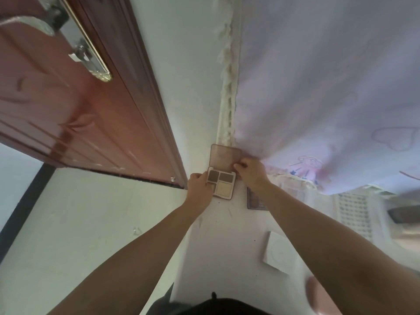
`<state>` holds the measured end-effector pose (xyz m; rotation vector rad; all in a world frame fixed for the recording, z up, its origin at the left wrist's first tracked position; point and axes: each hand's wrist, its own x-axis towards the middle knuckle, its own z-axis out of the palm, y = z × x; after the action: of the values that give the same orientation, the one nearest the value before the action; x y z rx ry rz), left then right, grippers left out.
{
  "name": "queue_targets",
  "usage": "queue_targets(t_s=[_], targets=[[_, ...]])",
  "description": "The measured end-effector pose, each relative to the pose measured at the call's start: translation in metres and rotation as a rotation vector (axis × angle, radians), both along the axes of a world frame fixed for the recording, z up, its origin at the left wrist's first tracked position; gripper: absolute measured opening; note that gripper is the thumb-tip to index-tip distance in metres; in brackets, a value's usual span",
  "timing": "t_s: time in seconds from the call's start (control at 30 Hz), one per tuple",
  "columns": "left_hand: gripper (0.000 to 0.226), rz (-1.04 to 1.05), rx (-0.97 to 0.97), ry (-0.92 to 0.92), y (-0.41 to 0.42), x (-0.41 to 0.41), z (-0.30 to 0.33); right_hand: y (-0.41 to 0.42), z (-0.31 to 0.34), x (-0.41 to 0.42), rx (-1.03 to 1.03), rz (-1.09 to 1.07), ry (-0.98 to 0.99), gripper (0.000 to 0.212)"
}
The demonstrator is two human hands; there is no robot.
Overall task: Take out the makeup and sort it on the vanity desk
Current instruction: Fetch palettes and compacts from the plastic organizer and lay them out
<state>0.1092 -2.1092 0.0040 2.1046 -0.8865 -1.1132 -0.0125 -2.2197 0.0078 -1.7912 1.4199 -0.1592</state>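
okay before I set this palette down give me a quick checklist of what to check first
1. Left hand grips the palette base: ok.
2. Right hand pinches the lid: ok.
3. Lid closed before setting down: not ok, it stands open, pans showing.
4. Pans intact: cannot tell, the left thumb covers one corner.
5. Free spot on the desk below the palette: ok, bare surface shows between the arms.
6. Nearby items out of the way: ok, the white compact and dark card lie to the right.
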Motion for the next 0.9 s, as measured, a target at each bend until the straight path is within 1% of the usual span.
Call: queue_targets(t_s=[0.13, 0.2, 0.23, 0.3, 0.33, 0.37, 0.4, 0.43, 0.47, 0.5, 0.53, 0.6, 0.63, 0.7, 0.77, 0.8, 0.83, 0.9], targets=[[0.023, -0.059, 0.045, -0.083, 0.001, 0.003, 0.0, -0.001, 0.006, -0.004, 0.061, -0.015, -0.05, 0.018], [0.026, -0.056, 0.04, -0.124, 0.006, 0.001, 0.003, -0.004, 0.013, -0.019, 0.022, 0.018, -0.027, 0.022], [0.03, -0.046, 0.003, -0.177, 0.01, -0.002, 0.005, -0.004, 0.016, -0.031, -0.045, 0.089, 0.032, 0.021], [0.032, -0.031, -0.13, -0.275, 0.021, -0.013, 0.009, -0.002, 0.019, -0.057, -0.173, 0.339, 0.196, 0.02], [0.03, -0.048, -0.195, -0.279, 0.026, -0.021, 0.01, 0.003, 0.018, -0.069, -0.211, 0.487, 0.285, 0.024], [0.029, -0.092, -0.228, -0.248, 0.03, -0.03, 0.01, 0.01, 0.015, -0.08, -0.234, 0.618, 0.373, 0.035], [0.03, -0.154, -0.221, -0.191, 0.032, -0.04, 0.009, 0.017, 0.01, -0.089, -0.25, 0.719, 0.455, 0.05], [0.033, -0.226, -0.171, -0.122, 0.033, -0.051, 0.007, 0.024, 0.005, -0.095, -0.277, 0.779, 0.522, 0.061], [0.037, -0.287, -0.094, -0.05, 0.033, -0.061, 0.006, 0.03, 0.0, -0.099, -0.322, 0.794, 0.555, 0.067], [0.041, -0.312, -0.006, 0.025, 0.033, -0.069, 0.006, 0.035, -0.002, -0.1, -0.373, 0.777, 0.553, 0.066], [0.045, -0.284, 0.066, 0.119, 0.031, -0.077, 0.008, 0.038, -0.002, -0.1, -0.412, 0.756, 0.531, 0.062], [0.044, -0.117, 0.122, 0.32, 0.03, -0.085, 0.015, 0.046, 0.002, -0.097, -0.415, 0.724, 0.45, 0.056], [0.039, -0.025, 0.123, 0.421, 0.031, -0.085, 0.021, 0.05, 0.006, -0.094, -0.371, 0.694, 0.378, 0.055], [0.031, 0.14, 0.104, 0.707, 0.037, -0.078, 0.03, 0.059, 0.019, -0.09, -0.292, 0.615, 0.197, 0.053], [0.04, 0.237, 0.074, 1.034, 0.048, -0.069, 0.039, 0.069, 0.033, -0.086, -0.277, 0.563, 0.051, 0.05], [0.045, 0.241, 0.059, 1.159, 0.054, -0.066, 0.042, 0.073, 0.039, -0.085, -0.274, 0.544, -0.009, 0.048], [0.048, 0.236, 0.037, 1.236, 0.059, -0.063, 0.043, 0.079, 0.045, -0.083, -0.266, 0.528, -0.062, 0.047], [0.052, 0.246, -0.019, 1.3, 0.067, -0.061, 0.044, 0.089, 0.055, -0.081, -0.243, 0.499, -0.137, 0.046]])
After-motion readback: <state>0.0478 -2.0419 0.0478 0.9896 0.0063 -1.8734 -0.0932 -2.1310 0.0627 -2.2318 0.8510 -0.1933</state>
